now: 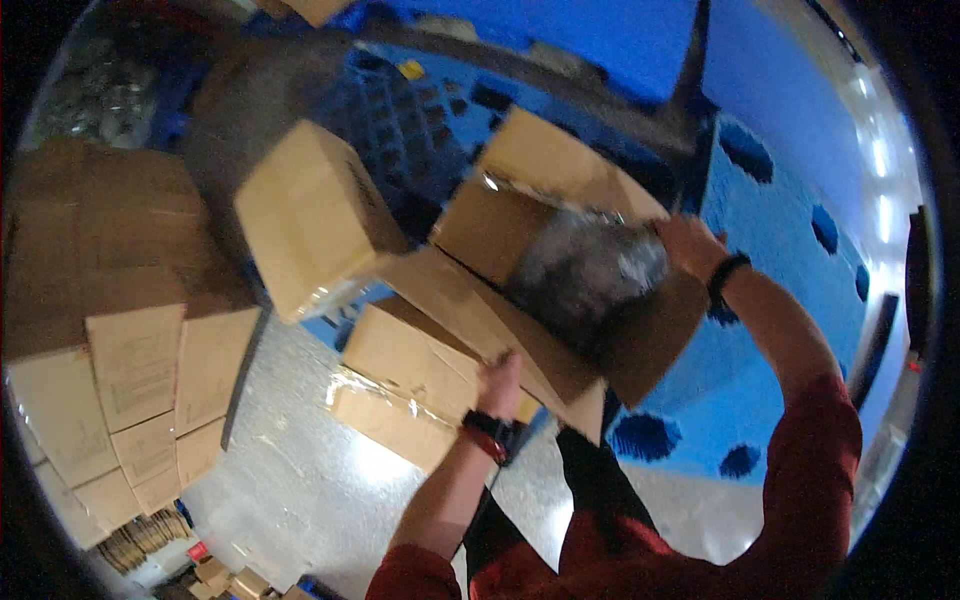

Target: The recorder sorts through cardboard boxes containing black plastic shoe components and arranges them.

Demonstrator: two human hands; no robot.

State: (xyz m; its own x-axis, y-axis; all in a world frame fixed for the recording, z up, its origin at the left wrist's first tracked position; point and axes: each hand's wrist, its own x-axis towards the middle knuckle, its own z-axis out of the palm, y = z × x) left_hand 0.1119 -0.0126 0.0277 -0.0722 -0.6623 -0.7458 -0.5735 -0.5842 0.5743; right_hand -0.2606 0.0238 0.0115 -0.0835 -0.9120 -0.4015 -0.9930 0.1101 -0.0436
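Note:
An open cardboard box stands in front of me with its flaps spread out. Inside it lies a bundle wrapped in clear plastic, dark beneath the shiny film. My left hand is closed on the edge of the box's near flap. At the box's right rim, my right hand is closed over the cardboard beside the plastic, its fingertips partly hidden. A dark band circles each wrist.
A closed carton sits left of the open box. Another taped carton is below it, over the grey floor. Stacked cartons rise at the far left. A blue plastic pallet with oval holes is at the right.

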